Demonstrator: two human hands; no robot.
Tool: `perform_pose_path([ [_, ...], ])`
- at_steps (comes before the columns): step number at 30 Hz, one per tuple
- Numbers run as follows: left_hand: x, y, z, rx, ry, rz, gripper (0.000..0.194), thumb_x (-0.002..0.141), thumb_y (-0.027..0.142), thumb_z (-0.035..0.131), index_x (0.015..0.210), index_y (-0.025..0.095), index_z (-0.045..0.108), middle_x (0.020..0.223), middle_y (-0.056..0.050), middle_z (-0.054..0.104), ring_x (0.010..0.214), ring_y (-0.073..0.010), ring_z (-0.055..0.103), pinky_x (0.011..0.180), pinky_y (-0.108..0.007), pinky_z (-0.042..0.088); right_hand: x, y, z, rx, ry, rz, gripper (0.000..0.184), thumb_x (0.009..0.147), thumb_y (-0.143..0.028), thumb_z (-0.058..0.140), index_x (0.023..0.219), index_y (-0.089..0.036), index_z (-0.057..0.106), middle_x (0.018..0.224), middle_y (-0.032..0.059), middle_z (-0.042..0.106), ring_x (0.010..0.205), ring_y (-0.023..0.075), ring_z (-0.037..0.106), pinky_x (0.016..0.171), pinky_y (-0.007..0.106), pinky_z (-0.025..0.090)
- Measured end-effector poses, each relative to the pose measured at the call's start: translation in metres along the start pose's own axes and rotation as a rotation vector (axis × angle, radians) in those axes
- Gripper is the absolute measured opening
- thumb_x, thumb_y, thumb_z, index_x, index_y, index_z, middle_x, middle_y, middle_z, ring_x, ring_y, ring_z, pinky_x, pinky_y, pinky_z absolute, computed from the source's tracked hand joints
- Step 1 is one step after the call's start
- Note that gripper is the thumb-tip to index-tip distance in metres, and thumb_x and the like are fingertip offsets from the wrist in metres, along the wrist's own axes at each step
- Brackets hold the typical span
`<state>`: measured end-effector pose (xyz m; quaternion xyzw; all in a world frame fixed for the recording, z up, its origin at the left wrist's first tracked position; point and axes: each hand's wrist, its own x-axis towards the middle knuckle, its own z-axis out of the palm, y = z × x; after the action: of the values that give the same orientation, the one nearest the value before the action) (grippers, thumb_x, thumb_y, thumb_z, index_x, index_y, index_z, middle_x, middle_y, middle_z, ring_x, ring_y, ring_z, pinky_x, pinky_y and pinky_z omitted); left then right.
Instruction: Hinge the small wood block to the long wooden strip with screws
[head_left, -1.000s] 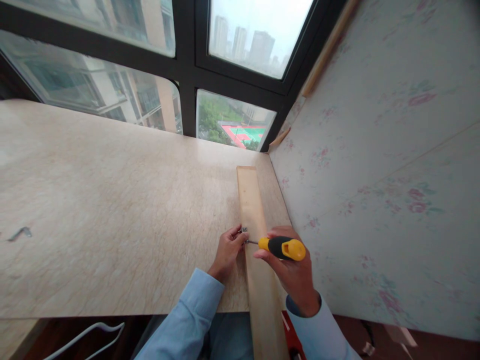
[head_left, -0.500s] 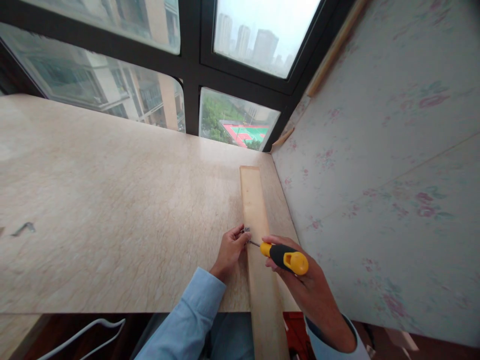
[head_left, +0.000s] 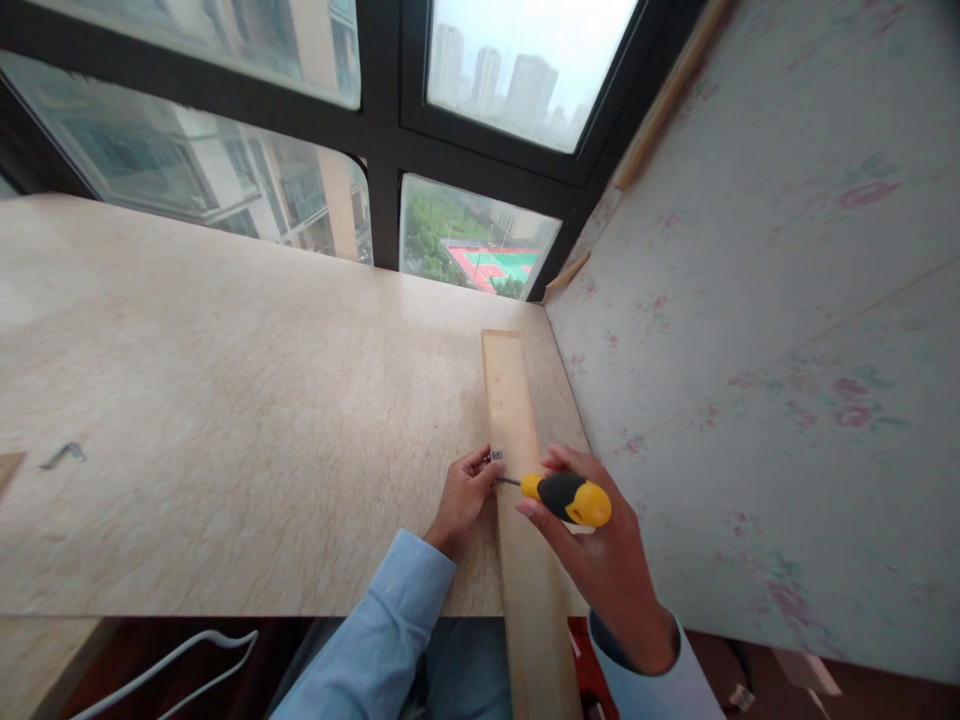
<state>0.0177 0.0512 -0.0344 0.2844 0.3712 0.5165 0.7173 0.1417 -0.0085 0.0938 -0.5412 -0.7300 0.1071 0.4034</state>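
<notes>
A long pale wooden board [head_left: 511, 395] lies on the stone-look sill, its near end jutting past the front edge. At the board's left edge, my left hand [head_left: 465, 492] pinches a small metal bracket [head_left: 496, 456] against the wood. My right hand [head_left: 600, 530] has its fingers around the handle of a yellow and black screwdriver [head_left: 562, 497]. The shaft points left, with its tip close to my left fingertips by the bracket. Whether the tip sits in a screw is hidden by the fingers.
A small bent metal piece [head_left: 64, 455] lies far left on the sill [head_left: 247, 420]. A floral-papered wall [head_left: 750, 400] rises close on the right. Dark-framed windows [head_left: 382, 150] stand behind. Below the front edge are a white bent tube [head_left: 187, 645] and something red [head_left: 589, 670].
My right hand has turned around the screwdriver handle, its fingers now more spread. The handle end has shifted slightly up. My left hand and the board stay about where they were.
</notes>
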Motion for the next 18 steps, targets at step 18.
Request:
perform_pose_path([
  [18, -0.002, 0.004, 0.002, -0.011, -0.018, -0.008, 0.044, 0.073, 0.033, 0.074, 0.112, 0.013, 0.071, 0.099, -0.009, 0.074, 0.079, -0.0201, 0.068, 0.066, -0.027, 0.052, 0.001, 0.002, -0.003, 0.015, 0.029, -0.008, 0.069, 0.076, -0.043, 0.08, 0.135, -0.025, 0.051, 0.098, 0.006, 0.067, 0.088, 0.0228, 0.067, 0.082, 0.039, 0.059],
])
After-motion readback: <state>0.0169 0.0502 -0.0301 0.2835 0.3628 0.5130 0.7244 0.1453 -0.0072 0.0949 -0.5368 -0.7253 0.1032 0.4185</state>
